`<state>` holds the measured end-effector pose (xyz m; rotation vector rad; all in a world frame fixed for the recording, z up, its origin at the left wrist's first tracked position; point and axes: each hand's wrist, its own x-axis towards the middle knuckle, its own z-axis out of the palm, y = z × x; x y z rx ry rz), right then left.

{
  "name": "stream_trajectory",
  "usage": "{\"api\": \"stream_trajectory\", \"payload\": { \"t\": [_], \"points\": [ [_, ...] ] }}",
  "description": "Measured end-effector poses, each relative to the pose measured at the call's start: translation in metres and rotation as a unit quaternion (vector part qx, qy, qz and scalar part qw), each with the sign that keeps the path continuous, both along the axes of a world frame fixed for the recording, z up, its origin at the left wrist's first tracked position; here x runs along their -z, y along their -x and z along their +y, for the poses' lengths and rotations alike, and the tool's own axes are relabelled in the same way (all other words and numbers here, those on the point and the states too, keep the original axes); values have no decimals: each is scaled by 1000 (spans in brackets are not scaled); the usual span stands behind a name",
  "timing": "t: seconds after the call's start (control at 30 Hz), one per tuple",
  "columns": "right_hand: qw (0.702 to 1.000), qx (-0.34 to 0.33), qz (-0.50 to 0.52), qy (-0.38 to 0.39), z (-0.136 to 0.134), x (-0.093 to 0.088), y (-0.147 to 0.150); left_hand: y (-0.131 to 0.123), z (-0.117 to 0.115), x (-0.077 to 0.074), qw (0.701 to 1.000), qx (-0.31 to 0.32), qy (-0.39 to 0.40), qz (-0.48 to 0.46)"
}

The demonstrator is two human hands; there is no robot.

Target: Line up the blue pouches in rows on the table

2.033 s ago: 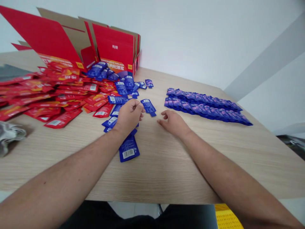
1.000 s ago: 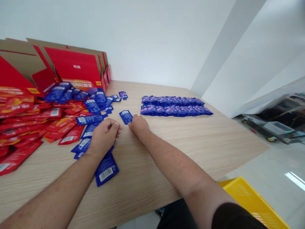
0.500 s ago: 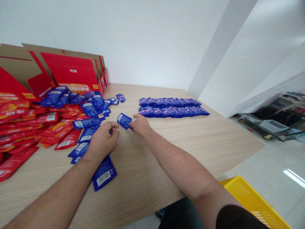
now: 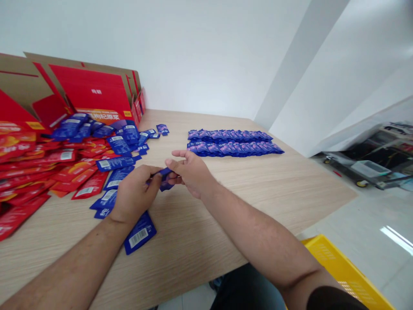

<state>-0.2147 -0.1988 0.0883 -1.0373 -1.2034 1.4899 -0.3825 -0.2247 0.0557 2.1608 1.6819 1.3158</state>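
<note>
Over the wooden table [image 4: 245,206], the left hand [image 4: 137,196] pinches a blue sachet [image 4: 165,173] while the right hand [image 4: 190,172] spreads its fingers beside it; a slack pinch could drop it among the loose sachets [image 4: 115,162] at left.

Left hand [image 4: 135,200] and right hand [image 4: 190,172]: bare, five-fingered; left forearm [image 4: 67,262] and right forearm [image 4: 258,232]: bare, tapering toward the wrists; up the arm from the right hand, a black short sleeve [image 4: 332,300]; below the right hand, dark trousers [image 4: 245,288].
</note>
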Motion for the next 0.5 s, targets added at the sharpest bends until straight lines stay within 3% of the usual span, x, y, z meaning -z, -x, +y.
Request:
{"api": "stream_trajectory", "payload": {
  "t": [0.1, 0.2, 0.27, 0.33, 0.5],
  "points": [
    [980, 43, -135, -137, -1, 5, -5, -3, -2, -5, 990, -66, 48, -112],
    [928, 50, -285, -234, 2, 13, -11, -8, 4, -4, 949, -62, 115, -287],
    [908, 15, -336, -249, 4, 20, -13, -11, 8, 0, 913, -32, 126, -388],
    [904, -16, -351, -244, 4, 25, -14, -13, 11, 4, 894, -15, 120, -431],
    [899, -27, -364, -241, 2, 31, -21, -15, 9, 8, 899, -9, 139, -415]
  ]
}}
